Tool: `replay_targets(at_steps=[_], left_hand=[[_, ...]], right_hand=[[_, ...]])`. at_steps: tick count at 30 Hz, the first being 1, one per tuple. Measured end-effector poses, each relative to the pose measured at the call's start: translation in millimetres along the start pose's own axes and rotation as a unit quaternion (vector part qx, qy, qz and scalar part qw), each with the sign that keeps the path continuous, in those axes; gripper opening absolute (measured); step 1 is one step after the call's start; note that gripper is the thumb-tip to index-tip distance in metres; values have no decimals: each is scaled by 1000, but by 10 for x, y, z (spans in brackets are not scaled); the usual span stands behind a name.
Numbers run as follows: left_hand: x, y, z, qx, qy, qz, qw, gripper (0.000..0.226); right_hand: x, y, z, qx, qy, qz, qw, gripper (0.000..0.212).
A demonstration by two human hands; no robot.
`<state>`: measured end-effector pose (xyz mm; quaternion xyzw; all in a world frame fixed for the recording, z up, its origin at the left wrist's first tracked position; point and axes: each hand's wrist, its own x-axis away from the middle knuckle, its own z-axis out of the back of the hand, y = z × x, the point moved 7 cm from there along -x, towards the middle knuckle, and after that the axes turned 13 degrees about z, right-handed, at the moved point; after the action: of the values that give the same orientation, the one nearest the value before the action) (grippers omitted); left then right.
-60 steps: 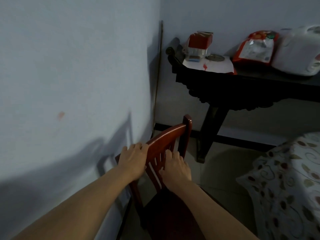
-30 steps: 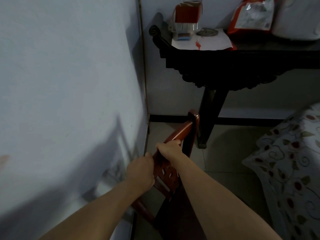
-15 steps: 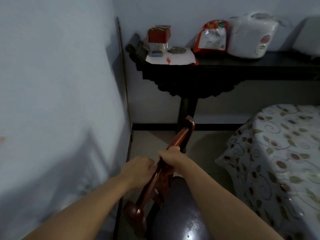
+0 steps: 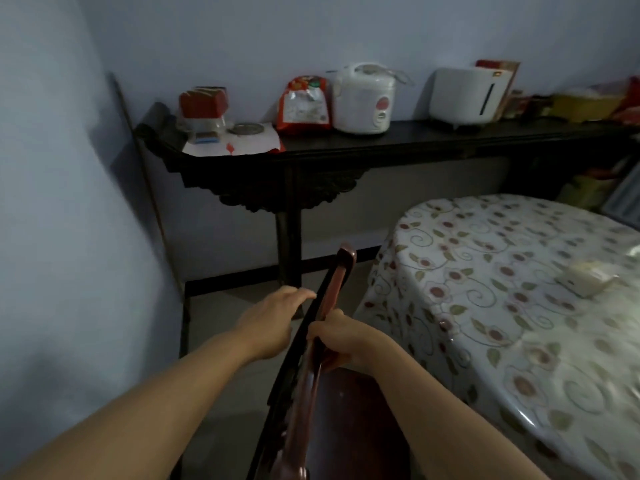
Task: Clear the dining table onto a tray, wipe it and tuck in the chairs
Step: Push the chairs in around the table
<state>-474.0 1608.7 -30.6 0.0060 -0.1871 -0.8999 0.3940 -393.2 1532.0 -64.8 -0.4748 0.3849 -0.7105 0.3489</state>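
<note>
A red-brown wooden chair point(image 4: 337, 271) stands below me, its top rail seen edge-on and its dark seat toward the dining table. My right hand point(image 4: 341, 336) grips the top rail from the seat side. My left hand point(image 4: 272, 317) lies against the back of the rail with fingers stretched out. The round dining table point(image 4: 485, 306), under a flowered cloth, stands just right of the chair. A small white box point(image 4: 588, 277) lies on it near the right edge.
A pale wall runs close along the left. A dark console table point(image 4: 311, 154) at the back carries a rice cooker point(image 4: 365, 98), a red bag point(image 4: 304, 105), a white appliance point(image 4: 465, 93) and boxes. A thin stick point(image 4: 149, 188) leans in the corner. Tiled floor shows between chair and wall.
The chair has swung round from the wall so its seat faces the dining table, which has come into view. My left hand has loosened from gripping the rail to lying flat against it.
</note>
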Motion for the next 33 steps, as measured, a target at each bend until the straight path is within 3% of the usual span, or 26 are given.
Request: replay_targets(at_steps=[4, 9, 14, 18, 22, 25, 28, 33], left_hand=[[-152, 549, -69, -80, -7, -94, 992, 68], [-385, 1029, -254, -201, -13, -209, 957, 71], [-499, 1519, -387, -291, -10, -371, 882, 57], [-512, 1783, -518, -363, -40, -462, 809, 44], [-528, 1914, -565, -382, -68, -516, 764, 42], [-497, 1994, -625, -375, -62, -555, 740, 48], [-506, 2068, -659, -359, -53, -589, 722, 34], [-804, 2098, -568, -371, -63, -568, 732, 30]], right_hand=[[221, 81, 254, 33, 13, -1, 999, 51], [441, 223, 552, 85, 25, -27, 996, 46], [640, 296, 696, 99, 78, -45, 991, 32], [765, 335, 732, 123, 179, -72, 973, 16], [917, 370, 565, 208, 260, -144, 932, 49], [1062, 353, 565, 243, 341, -176, 891, 45], [1101, 349, 635, 245, 365, -177, 881, 39], [939, 249, 864, 285, 375, -158, 868, 36]])
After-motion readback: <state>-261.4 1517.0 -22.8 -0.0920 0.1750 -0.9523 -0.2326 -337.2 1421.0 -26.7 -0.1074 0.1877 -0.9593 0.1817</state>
